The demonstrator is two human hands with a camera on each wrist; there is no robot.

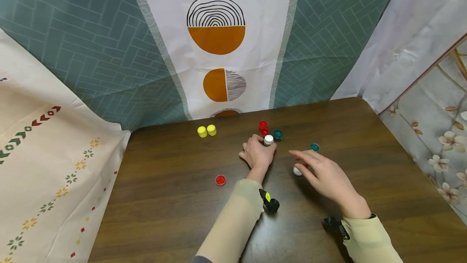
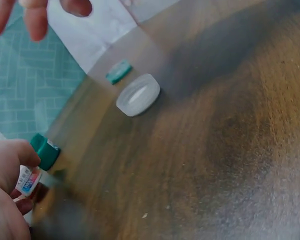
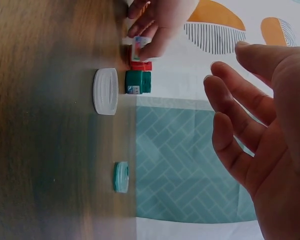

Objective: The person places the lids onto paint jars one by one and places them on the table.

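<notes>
My left hand (image 1: 258,152) grips a small white paint pot (image 1: 268,139) at the back middle of the table; its label shows in the left wrist view. Right beside that pot stand a green paint pot (image 1: 277,135) and two red paint pots (image 1: 263,125). My right hand (image 1: 328,177) hovers above the table with its fingers spread and nothing held. Below its fingertips lies a white lid (image 3: 105,91), partly hidden by the thumb in the head view. Just beyond the fingers is a green lid (image 1: 314,147).
Two yellow paint pots (image 1: 206,131) stand near the table's back edge, left of the left hand. A red lid (image 1: 220,180) lies to the left of the left forearm. Patterned cloth (image 1: 215,64) hangs behind the wooden table (image 1: 164,198).
</notes>
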